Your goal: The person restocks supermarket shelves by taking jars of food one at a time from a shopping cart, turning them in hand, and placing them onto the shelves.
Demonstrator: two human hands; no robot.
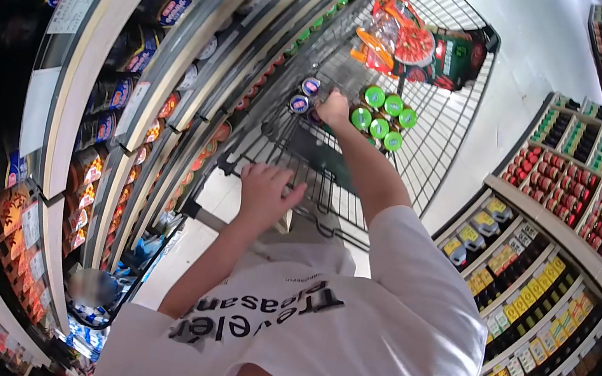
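My right hand (333, 108) is inside the wire shopping cart (434, 142), fingers closed; what they hold is mostly hidden. Just left of it stand two jars (304, 96) with blue and white lids. On its right is a group of several green-lidded jars (379, 128). My left hand (269, 189) is open, fingers spread, over the near left side of the cart, holding nothing. Farther up in the cart lie red and orange packages (388, 33) and a dark green and red bag (455, 59).
Shelves with packaged goods (115, 92) run close along the left, with price labels on their edges. At the right stand more shelves (538, 281) and a display of red and green-topped jars (561, 186). Pale floor (526, 82) shows beyond the cart.
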